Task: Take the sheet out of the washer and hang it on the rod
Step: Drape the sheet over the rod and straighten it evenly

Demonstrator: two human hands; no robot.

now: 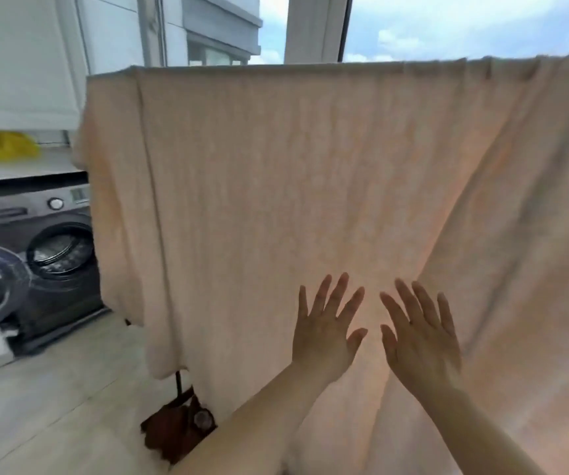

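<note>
Both palms lie flat with fingers spread, left hand [325, 332] then right hand [420, 341], against the peach sheet [276, 183], apparently smoothing it. Above them it drapes over the hidden rod; the washer [56, 241] stands open far left.

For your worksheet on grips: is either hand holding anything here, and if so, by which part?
Nothing is held. The left hand and right hand are both open, fingers spread, in front of the sheet hanging over the rod; contact cannot be told.

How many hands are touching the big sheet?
2. The left hand and the right hand are spread open side by side low on the sheet.
</note>
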